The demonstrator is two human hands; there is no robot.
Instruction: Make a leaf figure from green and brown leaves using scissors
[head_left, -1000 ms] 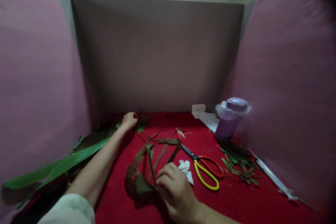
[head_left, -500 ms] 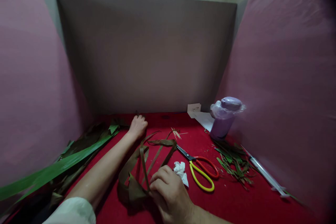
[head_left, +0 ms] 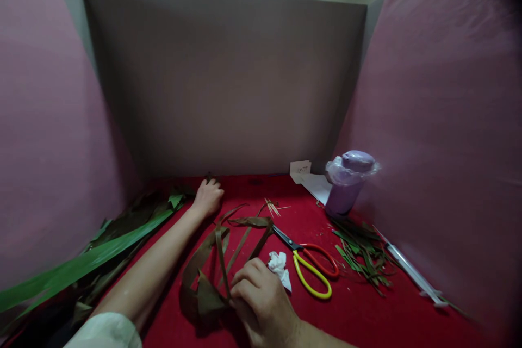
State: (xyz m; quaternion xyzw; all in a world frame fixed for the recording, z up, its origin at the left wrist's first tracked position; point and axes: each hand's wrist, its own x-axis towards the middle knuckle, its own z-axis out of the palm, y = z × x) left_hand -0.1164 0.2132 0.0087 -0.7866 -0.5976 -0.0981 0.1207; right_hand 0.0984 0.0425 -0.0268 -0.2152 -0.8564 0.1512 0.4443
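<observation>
My right hand [head_left: 265, 300] is in the near middle, its fingers closed on the end of a folded brown leaf strip [head_left: 211, 294]. The strip bends into loops and a pointed fold left of the hand, with more narrow brown leaf strips [head_left: 249, 221] stretching behind it. At the back of the table my left hand [head_left: 209, 197] reaches out with curled fingers. A dark scrap shows just beyond those fingertips; what they grip is hidden. Beside my right hand lies a crumpled white tissue [head_left: 279, 269]. Scissors [head_left: 304, 253] with one red and one yellow handle rest to its right.
Long green leaves [head_left: 101, 255] and dark brown ones pile along the left wall. Toothpicks [head_left: 272, 207] lie mid-table. On the right are a purple container [head_left: 346, 190] wrapped in plastic, leaf cuttings [head_left: 365, 255], a clear syringe-like tube [head_left: 414, 272] and white paper [head_left: 318, 187].
My left hand has shifted slightly left and back along the far edge. My right hand keeps its hold on the brown leaf strip, almost still.
</observation>
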